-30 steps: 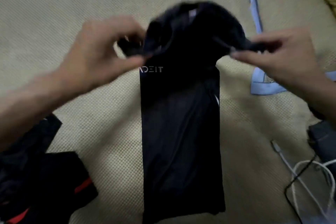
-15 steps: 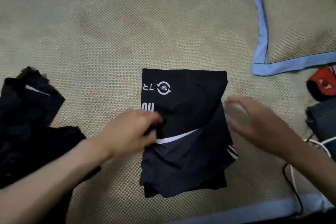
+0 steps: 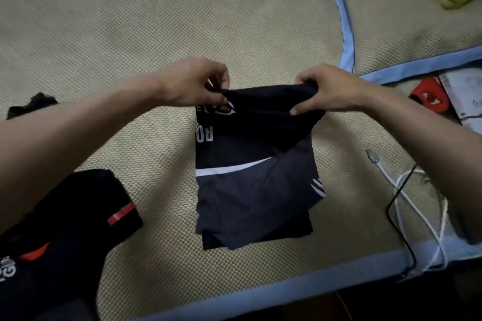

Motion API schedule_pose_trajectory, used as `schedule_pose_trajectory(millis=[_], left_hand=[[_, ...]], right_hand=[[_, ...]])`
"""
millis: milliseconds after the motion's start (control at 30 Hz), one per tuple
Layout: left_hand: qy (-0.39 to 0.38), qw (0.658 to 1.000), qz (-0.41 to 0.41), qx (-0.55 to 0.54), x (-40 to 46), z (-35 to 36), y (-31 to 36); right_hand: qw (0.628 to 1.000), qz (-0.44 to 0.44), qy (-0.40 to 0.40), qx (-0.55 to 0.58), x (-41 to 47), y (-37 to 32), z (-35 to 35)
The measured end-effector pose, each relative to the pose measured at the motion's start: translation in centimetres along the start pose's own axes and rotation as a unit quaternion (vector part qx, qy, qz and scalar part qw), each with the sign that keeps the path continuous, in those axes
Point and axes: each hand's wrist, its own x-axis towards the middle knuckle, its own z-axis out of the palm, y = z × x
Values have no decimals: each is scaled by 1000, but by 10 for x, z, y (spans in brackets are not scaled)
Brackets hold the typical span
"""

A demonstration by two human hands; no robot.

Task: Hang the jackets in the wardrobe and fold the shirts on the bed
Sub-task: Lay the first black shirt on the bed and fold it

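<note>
Where both hands point(image 3: 257, 91) pinch it, the dark folded shirt point(image 3: 254, 164) bunches.

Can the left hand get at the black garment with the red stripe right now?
Probably not yet: the left hand pinches the far edge of the dark shirt. Once it lets go, the black garment with the red stripe lies uncovered beside its forearm.

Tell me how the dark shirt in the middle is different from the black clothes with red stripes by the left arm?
The middle shirt is gripped at its top edge by the left hand and the right hand; the red-striped clothes lie untouched. The middle shirt is folded into a neat rectangle; the red-striped clothes sit in a looser heap. The middle shirt has white stripes and a grey part; the other has red stripes. Both are dark and lie on the woven mat.
</note>
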Motion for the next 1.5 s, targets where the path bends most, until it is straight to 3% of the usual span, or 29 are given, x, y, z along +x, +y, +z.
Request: schedule_pose_trajectory(millis=[67,167,233,333,367,500,567,733,833,933,1000,1067,1133,1233,1300,1400,1500], left_hand=[[18,998,58,20,-52,11,22],[55,983,146,96,-124,68,42],[-10,976,159,147,-155,129,37],[-133,951,136,243,-175,218,22],[-129,951,124,254,-175,232,24],[86,978,63,182,-146,235,51],[129,975,10,182,-120,231,45],[65,971,-19,231,-76,231,-13],[63,968,-36,240,-90,223,-32],[57,987,-27,145,-102,216,-37],[47,997,-42,35,-109,199,-23],[35,984,-85,-155,-130,180,-6],[44,952,-138,-271,-162,150,4],[132,926,-194,-296,-223,86,11],[266,893,-229,-283,-303,13,26],[315,885,-208,-272,-338,-35,34],[428,832,-241,-256,-447,-95,48]], right_hand=[[997,-55,48,5,-55,-2,11],[983,-107,117,-94,-135,3,70],[975,-100,121,-159,-173,17,130],[974,-40,40,-221,-196,24,212],[978,-11,35,-204,-197,17,227],[977,27,187,-96,-170,-39,227],[973,13,208,-98,-139,-45,225],[977,4,130,-171,-81,13,241],[971,27,155,-181,-98,43,234],[976,68,150,-143,-115,54,222],[987,114,87,-69,-117,46,199],[989,141,-1,37,-121,28,173],[982,152,-44,105,-124,2,142],[983,86,-27,159,-114,-59,85],[992,-6,-50,116,-113,-171,20],[983,-82,-49,158,-104,-236,-17],[978,-153,-59,127,-113,-363,-44]])
